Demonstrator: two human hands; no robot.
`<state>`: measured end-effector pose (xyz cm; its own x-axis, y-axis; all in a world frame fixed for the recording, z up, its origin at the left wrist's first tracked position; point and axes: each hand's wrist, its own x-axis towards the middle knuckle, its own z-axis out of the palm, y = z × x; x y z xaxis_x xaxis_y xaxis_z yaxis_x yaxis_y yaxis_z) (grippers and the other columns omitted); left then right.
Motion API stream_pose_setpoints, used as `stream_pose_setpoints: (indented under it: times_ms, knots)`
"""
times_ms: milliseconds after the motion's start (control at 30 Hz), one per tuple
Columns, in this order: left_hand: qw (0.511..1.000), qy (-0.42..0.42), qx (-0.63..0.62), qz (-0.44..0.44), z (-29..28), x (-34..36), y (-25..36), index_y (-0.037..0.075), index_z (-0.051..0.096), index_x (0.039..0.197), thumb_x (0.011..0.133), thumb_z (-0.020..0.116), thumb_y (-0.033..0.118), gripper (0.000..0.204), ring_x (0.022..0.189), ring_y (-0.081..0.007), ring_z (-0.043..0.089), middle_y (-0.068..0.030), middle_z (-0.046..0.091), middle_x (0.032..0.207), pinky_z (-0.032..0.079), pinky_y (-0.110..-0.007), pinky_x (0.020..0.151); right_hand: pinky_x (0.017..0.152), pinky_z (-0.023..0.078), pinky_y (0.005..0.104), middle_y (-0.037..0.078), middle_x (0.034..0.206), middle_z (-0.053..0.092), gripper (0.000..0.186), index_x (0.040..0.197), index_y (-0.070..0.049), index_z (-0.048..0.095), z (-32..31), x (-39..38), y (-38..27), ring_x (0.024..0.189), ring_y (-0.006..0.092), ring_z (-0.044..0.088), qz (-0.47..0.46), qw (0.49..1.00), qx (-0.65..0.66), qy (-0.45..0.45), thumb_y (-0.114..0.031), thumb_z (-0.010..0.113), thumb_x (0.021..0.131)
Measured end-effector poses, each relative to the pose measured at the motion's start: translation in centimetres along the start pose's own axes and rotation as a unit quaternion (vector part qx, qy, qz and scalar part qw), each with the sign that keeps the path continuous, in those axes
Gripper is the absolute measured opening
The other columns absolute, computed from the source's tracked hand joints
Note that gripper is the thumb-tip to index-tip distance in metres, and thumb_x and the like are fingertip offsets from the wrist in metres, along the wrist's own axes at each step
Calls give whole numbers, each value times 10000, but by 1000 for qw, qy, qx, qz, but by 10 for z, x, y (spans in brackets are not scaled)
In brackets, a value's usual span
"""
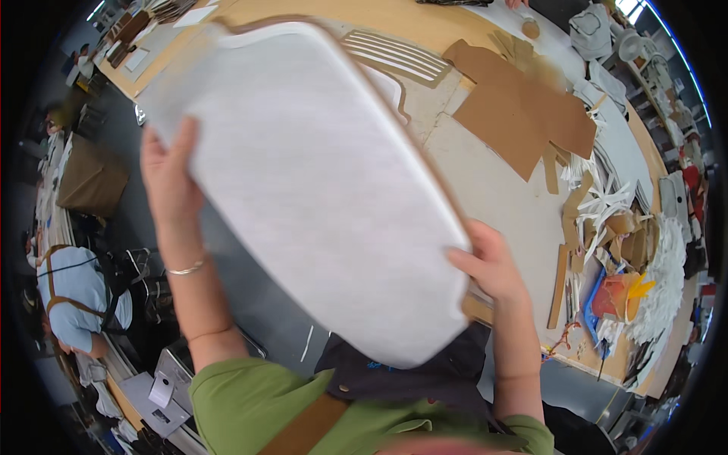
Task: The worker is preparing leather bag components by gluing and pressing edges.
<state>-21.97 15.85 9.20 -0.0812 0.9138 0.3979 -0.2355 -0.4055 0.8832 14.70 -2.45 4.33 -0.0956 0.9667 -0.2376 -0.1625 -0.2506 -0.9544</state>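
A large white padded panel (pixel 318 182) with rounded corners and a thin brown edge fills the middle of the view, held up and tilted above the workbench. My left hand (pixel 168 176) grips its left edge, and a thin bracelet circles that wrist. My right hand (pixel 489 262) holds the panel's lower right edge, fingers curled over the rim. Both forearms rise from green sleeves at the bottom. The panel hides much of the bench beneath it.
A long tan workbench (pixel 493 189) carries brown cardboard cut-outs (pixel 523 114), white foam strips and scraps (pixel 607 220), and an orange and yellow object (pixel 626 292). A person in a light blue shirt (pixel 72 296) bends at the left. A grey floor lies below.
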Motion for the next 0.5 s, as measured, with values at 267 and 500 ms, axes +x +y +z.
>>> stream_pose_setpoints:
  times_ms: [267, 500]
  knots:
    - [958, 105, 251, 91, -148, 26, 101, -41, 566, 1272, 952, 671, 114, 371, 1018, -172, 655, -116, 664, 1168, 527, -299, 872, 848, 516, 362, 117, 1054, 650, 568, 1202, -52, 614, 83, 210, 24, 985, 252, 623, -157, 739, -621, 209, -353, 824, 768]
    - [948, 67, 290, 113, -110, 42, 110, -50, 628, 1141, 936, 696, 125, 278, 961, -139, 665, -115, 684, 1101, 528, -251, 813, 923, 494, 402, 136, 1161, 616, 615, 1189, -51, 607, 88, 212, -4, 1106, 307, 583, 9, 817, -566, 110, -396, 832, 732]
